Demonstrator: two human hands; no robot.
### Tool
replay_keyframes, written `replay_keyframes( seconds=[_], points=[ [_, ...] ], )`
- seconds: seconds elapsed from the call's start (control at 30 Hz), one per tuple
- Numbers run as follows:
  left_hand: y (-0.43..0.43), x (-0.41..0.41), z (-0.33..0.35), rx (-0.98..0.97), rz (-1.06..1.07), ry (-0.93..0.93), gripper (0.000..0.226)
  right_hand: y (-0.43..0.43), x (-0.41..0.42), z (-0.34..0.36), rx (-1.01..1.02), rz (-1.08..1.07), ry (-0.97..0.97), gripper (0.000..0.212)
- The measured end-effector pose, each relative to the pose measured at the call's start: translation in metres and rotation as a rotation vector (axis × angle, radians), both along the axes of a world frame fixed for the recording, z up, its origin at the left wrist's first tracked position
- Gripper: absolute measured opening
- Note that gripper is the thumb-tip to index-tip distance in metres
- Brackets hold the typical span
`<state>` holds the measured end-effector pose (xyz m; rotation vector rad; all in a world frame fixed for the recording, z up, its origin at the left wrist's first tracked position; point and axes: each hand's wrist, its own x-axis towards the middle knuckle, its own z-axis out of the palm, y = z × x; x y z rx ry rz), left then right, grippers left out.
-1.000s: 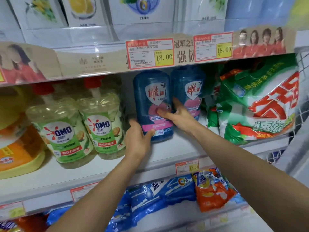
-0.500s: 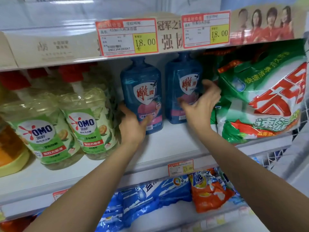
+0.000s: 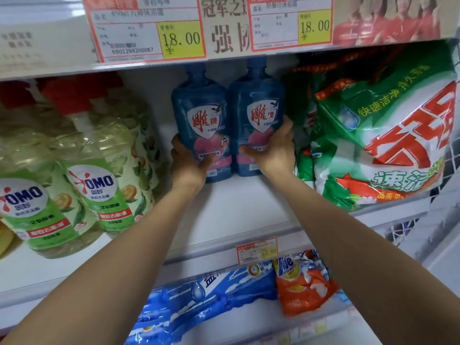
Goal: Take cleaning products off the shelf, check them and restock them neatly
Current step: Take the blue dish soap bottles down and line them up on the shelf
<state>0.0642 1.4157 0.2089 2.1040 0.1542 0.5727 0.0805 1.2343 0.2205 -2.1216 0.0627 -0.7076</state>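
Note:
Two blue bottles with shield labels stand upright side by side at the back of the white middle shelf. My left hand grips the lower left side of the left blue bottle, thumb across its pink label. My right hand grips the right blue bottle low down, fingers round its right side and thumb across the front. The two bottles touch each other.
OMO dish-soap bottles with red pumps crowd the shelf's left. A big green and white detergent bag leans at the right. Price tags hang on the shelf above. Blue bags and an orange bag lie below.
My right hand has moved from the left bottle's front to the right bottle and taken hold of it. Both bottles now stand close together, further back. The camera has moved closer.

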Motion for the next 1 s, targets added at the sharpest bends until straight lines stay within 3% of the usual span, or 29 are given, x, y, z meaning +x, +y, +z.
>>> replay_keyframes(
  seconds=[0.2, 0.27, 0.33, 0.4, 0.47, 0.53, 0.6, 0.67, 0.77, 0.83, 0.9, 1.0],
  points=[
    [0.004, -0.012, 0.007, 0.119, -0.054, 0.101, 0.087, 0.002, 0.0, 0.007, -0.013, 0.016, 0.11, 0.12],
    [0.005, -0.027, 0.007, 0.265, -0.049, 0.156, 0.086, 0.0, -0.008, 0.008, 0.021, 0.083, 0.135, 0.127],
    [0.001, -0.057, 0.007, 0.414, -0.046, 0.047, 0.07, -0.001, -0.029, 0.006, 0.034, 0.132, 0.076, 0.127],
    [-0.006, -0.104, 0.007, 0.423, -0.122, -0.174, 0.048, 0.001, -0.063, 0.001, 0.034, 0.217, -0.069, 0.108],
    [-0.008, -0.159, 0.003, 0.398, -0.264, -0.36, 0.032, 0.002, -0.109, -0.005, 0.038, 0.386, -0.167, 0.073],
    [0.002, -0.206, -0.018, 0.382, -0.441, -0.374, 0.021, 0.001, -0.157, -0.018, 0.027, 0.576, -0.122, 0.042],
    [0.018, -0.245, -0.054, 0.347, -0.607, -0.22, 0.017, -0.003, -0.203, -0.045, -0.039, 0.762, 0.045, 0.023],
    [0.036, -0.277, -0.097, 0.341, -0.715, 0.019, 0.016, -0.008, -0.241, -0.087, -0.142, 0.91, 0.27, 0.02],
    [0.055, -0.316, -0.155, 0.333, -0.8, 0.54, 0.047, -0.013, -0.285, -0.154, -0.305, 1.031, 0.639, 0.04],
    [0.058, -0.334, -0.181, 0.439, -0.858, 0.773, 0.072, -0.009, -0.305, -0.184, -0.431, 1.071, 0.768, 0.051],
    [0.054, -0.343, -0.194, 0.498, -0.872, 0.818, 0.078, -0.002, -0.317, -0.198, -0.527, 1.069, 0.803, 0.055],
    [0.044, -0.344, -0.205, 0.477, -0.853, 0.771, 0.074, 0.002, -0.324, -0.203, -0.549, 1.001, 0.734, 0.042]
  ],
)
